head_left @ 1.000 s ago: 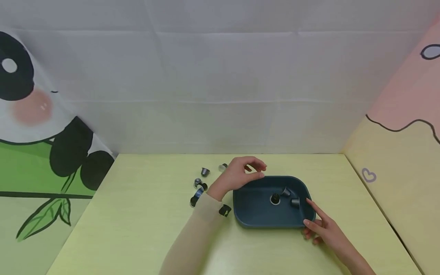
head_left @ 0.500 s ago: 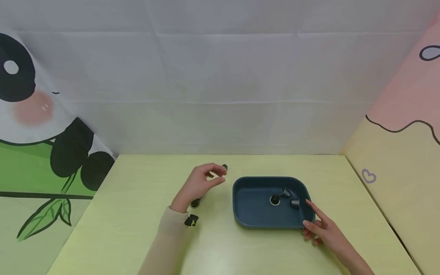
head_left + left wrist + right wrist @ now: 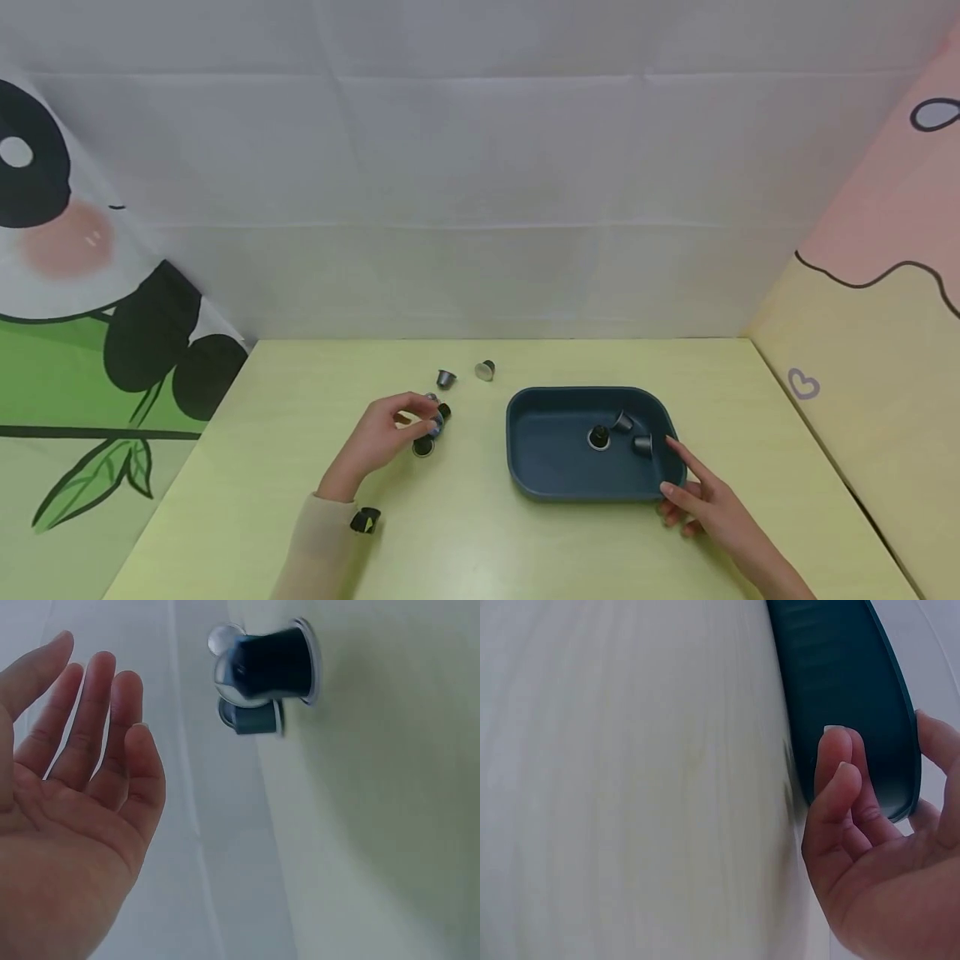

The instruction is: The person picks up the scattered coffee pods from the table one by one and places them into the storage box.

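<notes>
My left hand (image 3: pixel 393 429) hovers beside a cluster of coffee capsules with its fingers loosely bent and nothing between them. In that cluster a black capsule (image 3: pixel 423 447) stands nearest, and a blue one is partly hidden by the fingertips. The left wrist view shows the left palm (image 3: pixel 71 840) apart from a dark capsule (image 3: pixel 274 666). At the right end of a dark blue tray (image 3: pixel 555 479), my right hand (image 3: pixel 705 500) holds the corner, thumb and index finger over the rim and other fingers against the outer wall (image 3: pixel 832 667). Inside lie a black capsule (image 3: pixel 598 437) and two grey ones (image 3: pixel 622 422).
Behind the cluster, a grey capsule (image 3: pixel 446 379) and a pale-lidded capsule (image 3: pixel 485 371) lie on the yellow table (image 3: pixel 300 400). A white cloth wall (image 3: pixel 480 208) rises at the table's back edge, with printed panels on both sides.
My left hand has moved from above the tray's left end leftward and nearer, to the capsule cluster, uncovering the capsules behind it. The right hand and the tray have stayed in place.
</notes>
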Demonstrator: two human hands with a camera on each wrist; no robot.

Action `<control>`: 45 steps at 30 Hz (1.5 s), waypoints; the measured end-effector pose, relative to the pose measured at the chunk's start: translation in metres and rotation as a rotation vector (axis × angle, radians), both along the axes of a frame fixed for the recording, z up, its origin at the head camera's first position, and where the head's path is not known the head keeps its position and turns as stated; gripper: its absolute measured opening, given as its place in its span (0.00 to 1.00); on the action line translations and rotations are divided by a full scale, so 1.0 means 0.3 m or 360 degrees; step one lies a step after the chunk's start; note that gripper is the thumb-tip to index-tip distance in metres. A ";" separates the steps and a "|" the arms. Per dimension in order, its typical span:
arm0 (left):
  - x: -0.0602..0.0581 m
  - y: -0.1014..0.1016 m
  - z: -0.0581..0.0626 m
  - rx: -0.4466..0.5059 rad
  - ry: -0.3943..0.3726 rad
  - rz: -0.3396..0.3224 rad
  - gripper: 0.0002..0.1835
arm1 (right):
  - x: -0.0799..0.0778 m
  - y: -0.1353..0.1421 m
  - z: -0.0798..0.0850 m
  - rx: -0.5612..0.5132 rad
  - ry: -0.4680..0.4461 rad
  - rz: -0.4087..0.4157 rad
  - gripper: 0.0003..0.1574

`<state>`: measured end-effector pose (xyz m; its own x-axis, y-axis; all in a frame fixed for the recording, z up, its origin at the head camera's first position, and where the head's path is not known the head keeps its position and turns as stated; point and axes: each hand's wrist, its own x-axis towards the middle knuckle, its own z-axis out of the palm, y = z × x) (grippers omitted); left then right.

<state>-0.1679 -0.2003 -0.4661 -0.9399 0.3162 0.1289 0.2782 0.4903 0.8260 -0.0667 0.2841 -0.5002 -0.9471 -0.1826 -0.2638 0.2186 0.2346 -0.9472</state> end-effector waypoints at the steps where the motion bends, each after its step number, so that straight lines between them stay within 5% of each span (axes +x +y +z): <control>1: 0.004 -0.011 -0.008 -0.0013 -0.0017 0.0006 0.13 | 0.000 0.000 0.001 -0.0001 0.0000 0.0002 0.48; 16: 0.014 -0.050 -0.076 -0.0093 -0.0173 -0.0075 0.14 | -0.004 0.003 -0.001 0.0001 0.0001 -0.0006 0.47; 32: 0.025 -0.065 -0.096 -0.0212 -0.0225 0.0026 0.17 | -0.012 -0.008 0.004 0.0053 0.0002 -0.0013 0.48; 45: 0.027 -0.066 -0.099 -0.0299 -0.0316 -0.0039 0.17 | -0.001 0.000 -0.005 0.0046 0.0003 -0.0015 0.48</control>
